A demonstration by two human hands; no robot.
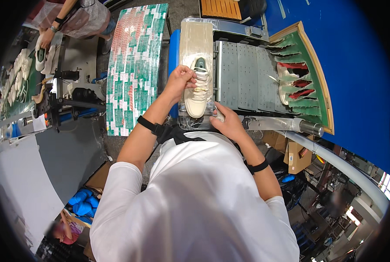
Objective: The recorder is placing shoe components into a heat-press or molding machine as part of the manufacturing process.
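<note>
A cream lace-up sneaker (196,107) lies with its toe toward me on a tan, plastic-wrapped board (197,35). My left hand (181,83) is at the sneaker's left side by the opening, thumb and fingers pinched on the shoelace (200,91); the pinched part is mostly covered by the fingers. Beside the toe, at the board's near right corner, my right hand (227,123) is closed around a small pale thing (220,115), too hidden to name. The sneaker's collar shows a dark green lining.
Right of the board runs a grey slatted conveyor (249,74), entering a green strip curtain (308,78) with a wooden frame; a pale shoe (284,89) sits at the strips. A taped green-and-white panel (133,70) stands left. Another person's hand (46,39) holds a shoe at upper left.
</note>
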